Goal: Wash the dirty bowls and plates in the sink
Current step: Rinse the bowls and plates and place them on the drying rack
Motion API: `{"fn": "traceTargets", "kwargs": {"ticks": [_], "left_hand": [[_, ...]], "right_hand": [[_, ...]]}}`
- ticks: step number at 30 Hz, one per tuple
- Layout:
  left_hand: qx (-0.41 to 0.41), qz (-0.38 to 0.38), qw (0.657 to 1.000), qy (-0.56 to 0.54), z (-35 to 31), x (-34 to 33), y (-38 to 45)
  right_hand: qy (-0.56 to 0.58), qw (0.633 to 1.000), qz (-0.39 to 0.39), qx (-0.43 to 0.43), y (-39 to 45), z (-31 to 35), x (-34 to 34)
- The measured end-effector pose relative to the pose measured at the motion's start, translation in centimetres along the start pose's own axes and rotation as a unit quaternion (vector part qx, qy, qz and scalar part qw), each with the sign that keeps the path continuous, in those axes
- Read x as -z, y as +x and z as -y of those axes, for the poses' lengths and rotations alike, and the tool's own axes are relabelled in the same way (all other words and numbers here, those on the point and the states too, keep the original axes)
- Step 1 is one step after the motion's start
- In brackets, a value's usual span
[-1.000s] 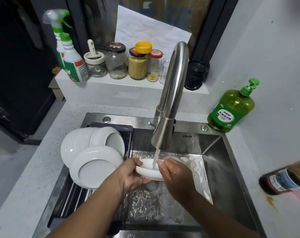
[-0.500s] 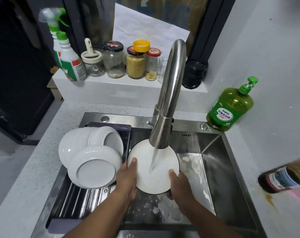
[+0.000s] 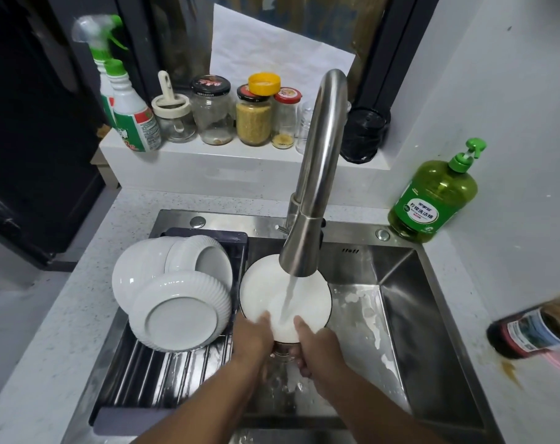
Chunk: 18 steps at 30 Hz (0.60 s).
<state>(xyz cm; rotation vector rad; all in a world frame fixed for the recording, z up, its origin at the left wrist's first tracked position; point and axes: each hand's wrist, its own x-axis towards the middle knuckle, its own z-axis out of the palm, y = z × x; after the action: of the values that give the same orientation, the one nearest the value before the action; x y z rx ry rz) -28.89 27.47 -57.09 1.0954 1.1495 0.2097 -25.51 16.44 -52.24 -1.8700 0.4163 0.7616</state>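
Now both hands (image 3: 285, 344) grip a white plate (image 3: 265, 293) (tilted) under running water (image 3: 287, 299).

faucet (image 3: 317, 174) over sink (image 3: 400, 315) centre, bowls (image 3: 176, 293) crowding left, right side open

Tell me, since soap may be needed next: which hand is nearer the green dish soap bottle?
Right. The right hand grips the plate on the green dish soap bottle's side; the left hand is farther.
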Motion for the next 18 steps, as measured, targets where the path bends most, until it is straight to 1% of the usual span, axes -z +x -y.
{"fn": "traceTargets", "kwargs": {"ticks": [1,3,5,6,7,8,9,10,11,13,14,15,17,18], "left_hand": [[-0.008,0.002,1.000,0.020,-0.2,0.4,1.1],[-0.026,0.007,0.997,0.071,-3.4,1.3,-0.3],[-0.031,0.016,0.995,0.097,-5.0,2.1,-0.9],[-0.033,0.026,0.994,0.096,-5.2,2.3,-0.7],[-0.036,0.037,0.994,0.092,-5.3,2.4,-1.0],[-0.027,0.050,0.993,0.100,-4.8,2.5,-0.6],[-0.022,0.060,0.993,0.099,-4.6,2.3,-0.8],[-0.017,0.073,0.993,0.090,-4.3,2.2,-0.8],[-0.014,0.087,0.993,0.078,-4.3,2.1,-1.2],[-0.001,0.124,0.990,0.062,-4.9,1.8,-2.6],[0.011,0.144,0.988,0.054,-5.1,1.7,-3.2],[0.031,0.163,0.985,0.048,-5.5,1.5,-3.8],[0.063,0.193,0.978,0.040,-6.0,1.2,-4.2],[0.070,0.198,0.977,0.038,-6.1,1.3,-4.0]], "right_hand": [[-0.021,1.000,-0.015,0.009,0.3,0.5,-0.1],[-0.081,0.994,-0.055,0.057,1.1,1.6,0.4],[-0.170,0.977,-0.075,0.108,1.3,2.6,1.5],[-0.240,0.956,-0.096,0.140,1.3,3.0,1.9],[-0.318,0.922,-0.130,0.179,1.3,3.3,2.1],[-0.384,0.878,-0.165,0.232,1.4,3.6,2.1],[-0.428,0.836,-0.183,0.291,1.5,3.8,1.8],[-0.444,0.812,-0.169,0.339,1.6,4.0,1.4],[-0.447,0.802,-0.128,0.374,1.5,4.3,0.9],[-0.461,0.795,-0.026,0.394,1.5,4.5,-0.3],[-0.480,0.778,0.012,0.406,1.5,4.5,-0.9],[-0.505,0.746,0.043,0.433,1.5,4.2,-1.4],[-0.529,0.706,0.122,0.454,1.6,3.6,-1.8],[-0.522,0.705,0.164,0.452,1.2,3.2,-1.5]]}}
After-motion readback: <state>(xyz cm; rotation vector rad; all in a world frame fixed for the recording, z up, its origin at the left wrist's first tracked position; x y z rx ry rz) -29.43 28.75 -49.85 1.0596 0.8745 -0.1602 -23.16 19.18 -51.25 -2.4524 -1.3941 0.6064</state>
